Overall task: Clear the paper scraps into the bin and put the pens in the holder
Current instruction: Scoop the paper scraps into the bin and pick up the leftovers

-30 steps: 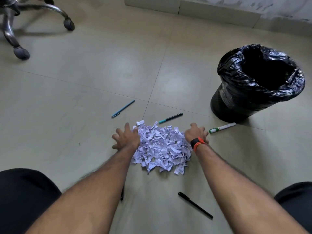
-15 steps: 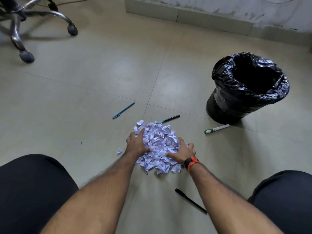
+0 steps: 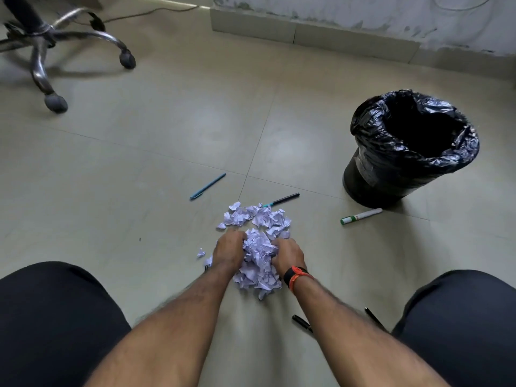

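A heap of white paper scraps (image 3: 258,263) lies on the tiled floor in front of me. My left hand (image 3: 228,251) and my right hand (image 3: 287,254) squeeze the near part of the heap between them, fingers curled into the paper. More scraps (image 3: 257,217) stay loose just beyond the hands. A black-lined bin (image 3: 410,146) stands at the right. Scattered around are a blue pen (image 3: 208,186), a black pen with a teal end (image 3: 282,199), a white marker with a green cap (image 3: 361,216) and a black pen (image 3: 301,323) partly hidden under my right forearm.
An office chair base (image 3: 50,51) on castors stands at the far left. A low wall ledge (image 3: 307,32) runs along the back. My knees in dark cloth fill both lower corners. One stray scrap (image 3: 201,252) lies left of my left hand.
Both hands have drawn in from the sides of the heap and closed on its near part, bunching it up. The far scraps are left behind. The camera has tilted up slightly.
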`<move>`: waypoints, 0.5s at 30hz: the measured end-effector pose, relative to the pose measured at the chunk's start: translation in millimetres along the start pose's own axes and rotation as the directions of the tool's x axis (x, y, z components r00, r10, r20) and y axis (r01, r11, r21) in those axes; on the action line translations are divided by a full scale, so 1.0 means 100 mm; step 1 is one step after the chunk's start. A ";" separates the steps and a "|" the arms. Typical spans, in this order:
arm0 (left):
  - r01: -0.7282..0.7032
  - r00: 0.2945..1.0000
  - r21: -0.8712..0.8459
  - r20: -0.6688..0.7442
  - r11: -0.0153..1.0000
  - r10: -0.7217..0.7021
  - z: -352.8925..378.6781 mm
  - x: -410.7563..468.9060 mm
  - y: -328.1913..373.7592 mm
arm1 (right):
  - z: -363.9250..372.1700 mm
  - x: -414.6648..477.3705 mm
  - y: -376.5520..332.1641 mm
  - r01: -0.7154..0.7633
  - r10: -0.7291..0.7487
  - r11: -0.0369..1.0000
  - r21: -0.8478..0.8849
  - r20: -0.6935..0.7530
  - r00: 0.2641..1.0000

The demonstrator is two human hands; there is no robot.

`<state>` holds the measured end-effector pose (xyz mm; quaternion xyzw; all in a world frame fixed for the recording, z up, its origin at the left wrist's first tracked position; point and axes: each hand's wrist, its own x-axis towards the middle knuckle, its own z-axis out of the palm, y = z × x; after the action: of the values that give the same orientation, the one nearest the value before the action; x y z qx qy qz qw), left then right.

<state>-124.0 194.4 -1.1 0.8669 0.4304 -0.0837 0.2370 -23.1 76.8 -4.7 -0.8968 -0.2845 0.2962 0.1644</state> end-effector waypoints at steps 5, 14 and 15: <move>0.103 0.989 -0.102 -0.095 0.989 -0.113 -0.27 0.06 -0.06 | -0.31 0.14 -0.11 -0.007 0.008 0.998 0.062 -0.004 1.000; 0.016 0.991 -0.210 -0.129 0.978 -0.044 -0.55 0.05 0.06 | -1.00 0.22 -0.24 0.065 -0.103 0.970 0.236 0.151 0.983; 0.009 0.988 -0.244 -0.147 0.970 -0.046 -0.62 0.06 0.11 | -1.14 0.23 -0.27 0.097 -0.133 0.965 0.245 0.136 0.982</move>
<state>-115.0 223.2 55.0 0.8292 0.4663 0.0324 0.3065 52.5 97.9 85.5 -0.8278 -0.3103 0.3849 0.2652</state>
